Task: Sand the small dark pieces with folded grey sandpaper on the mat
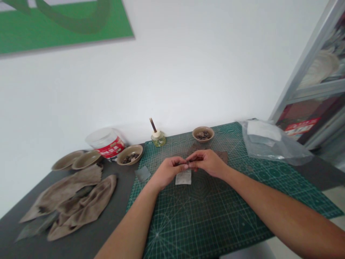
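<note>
Rear bowl [203, 140] and the bowl beside red-labelled jar [107, 144] [138, 149] both hold mostly dark, lumpy bits [204, 135]. Clear, crinkled bag [285, 153] has a white sheet [264, 131] inside. Your left hand [170, 169] and right hand [207, 162] pinch a small dark piece [188, 163] near the pale square [183, 178], over gridded green mat [178, 223].

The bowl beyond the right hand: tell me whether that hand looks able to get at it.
Probably yes: the bowl is open-topped, with nothing tall between it and the right hand, though the fingers seem to pinch a small dark piece.
</note>
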`<state>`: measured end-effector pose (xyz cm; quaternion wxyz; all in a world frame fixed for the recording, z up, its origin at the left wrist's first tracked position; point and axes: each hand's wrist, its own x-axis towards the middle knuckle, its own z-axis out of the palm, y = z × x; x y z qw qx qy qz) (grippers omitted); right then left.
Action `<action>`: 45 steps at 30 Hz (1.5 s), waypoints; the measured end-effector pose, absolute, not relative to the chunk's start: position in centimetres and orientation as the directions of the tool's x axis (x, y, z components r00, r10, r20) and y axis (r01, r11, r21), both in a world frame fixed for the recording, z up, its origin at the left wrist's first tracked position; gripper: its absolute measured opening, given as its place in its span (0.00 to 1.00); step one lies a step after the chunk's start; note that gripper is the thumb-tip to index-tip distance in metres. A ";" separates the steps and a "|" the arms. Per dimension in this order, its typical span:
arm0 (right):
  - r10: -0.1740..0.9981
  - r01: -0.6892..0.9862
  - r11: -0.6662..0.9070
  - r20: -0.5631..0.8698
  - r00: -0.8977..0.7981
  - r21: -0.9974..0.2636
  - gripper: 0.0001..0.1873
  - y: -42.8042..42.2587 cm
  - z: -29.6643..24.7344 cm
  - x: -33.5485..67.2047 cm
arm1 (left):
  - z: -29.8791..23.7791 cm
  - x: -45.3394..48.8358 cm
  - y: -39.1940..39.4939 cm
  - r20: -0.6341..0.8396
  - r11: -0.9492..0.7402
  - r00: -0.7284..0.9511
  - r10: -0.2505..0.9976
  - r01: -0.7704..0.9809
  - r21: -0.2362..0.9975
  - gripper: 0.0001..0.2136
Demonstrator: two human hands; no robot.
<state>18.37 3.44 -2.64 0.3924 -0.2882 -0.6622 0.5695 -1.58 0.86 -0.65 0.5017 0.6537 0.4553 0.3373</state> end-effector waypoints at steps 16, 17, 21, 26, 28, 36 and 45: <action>0.725 -0.270 -0.324 -0.054 -0.686 -0.907 0.18 2.1 -2.2 17.5 | -0.5 -1.0 0.8 0.330 -0.332 0.035 0.943 0.095 0.938 0.07; 0.721 -0.284 -0.348 -0.061 -0.690 -0.894 0.19 2.1 -2.1 17.6 | -0.5 -1.1 0.9 0.339 -0.338 0.001 0.941 0.071 0.938 0.07; 0.772 -0.309 -0.317 -0.055 -0.633 -0.897 0.17 2.3 -1.9 17.8 | -0.8 -1.4 1.2 0.282 -0.282 0.017 0.959 -0.005 0.959 0.09; 0.873 -0.268 -0.136 0.012 -0.488 -0.954 0.12 2.7 -1.9 17.8 | -1.1 -0.8 1.1 0.243 -0.252 0.123 0.962 0.072 0.965 0.11; 0.892 -0.227 -0.058 0.051 -0.449 -0.972 0.10 2.8 -2.0 17.9 | -1.1 -0.7 1.0 0.205 -0.221 0.139 0.969 0.107 0.970 0.11; 0.879 -0.052 0.136 0.145 -0.454 -0.989 0.14 2.9 -1.9 18.1 | -1.5 -1.0 1.3 0.127 -0.149 0.170 0.977 0.124 0.981 0.12; 0.846 0.242 0.421 0.283 -0.451 -0.874 0.13 3.1 -2.1 18.8 | -1.2 -1.3 1.2 0.058 -0.088 0.239 0.969 0.118 0.989 0.11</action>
